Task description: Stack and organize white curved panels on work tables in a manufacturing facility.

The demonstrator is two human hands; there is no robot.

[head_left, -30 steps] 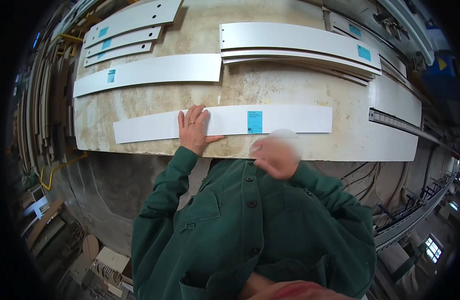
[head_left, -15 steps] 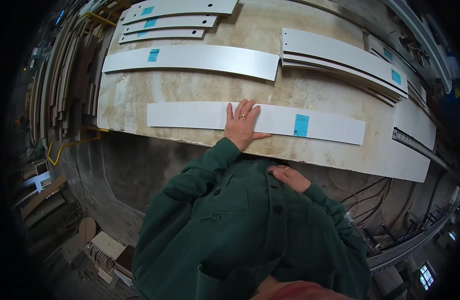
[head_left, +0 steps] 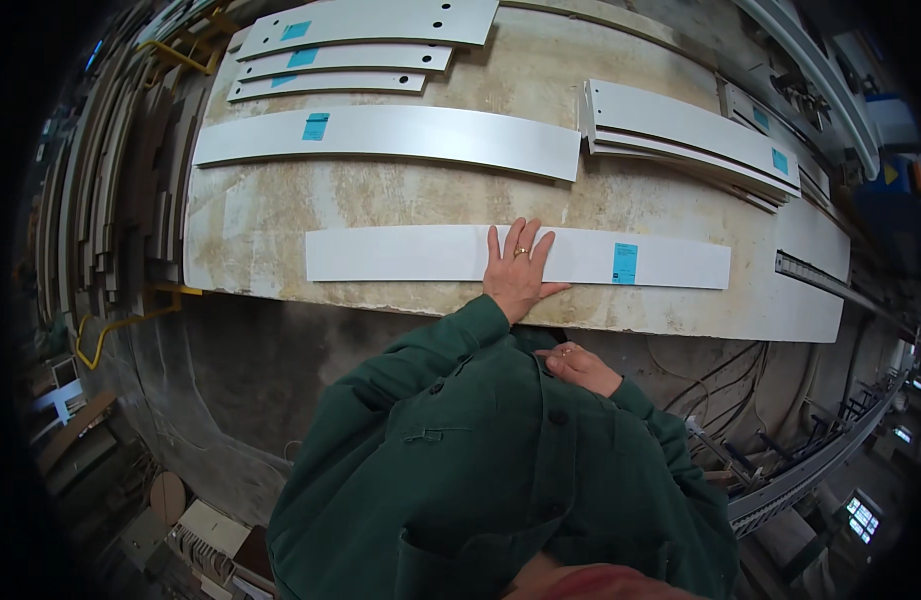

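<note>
Now right hand (head_left: pixel 583 369) farther from board (head_left: pixel 410 253)

A stained, pale, rectangular tabletop (head_left: pixel 410 197) stands over a dusty grey floor (head_left: pixel 260 350). A bright, paned window (head_left: pixel 862 518) shows lower right.

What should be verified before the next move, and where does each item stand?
1. Bare left hand spread on the long, flat white board nearest the person: ok.
2. That board lying wholly on the stained, pale worktable: ok.
3. Its blue rectangular label uncovered by fingers: ok.
4. Bare right hand on the board: not ok; it is at the green buttoned cloth jacket.
5. Right hand empty: cannot tell.
</note>
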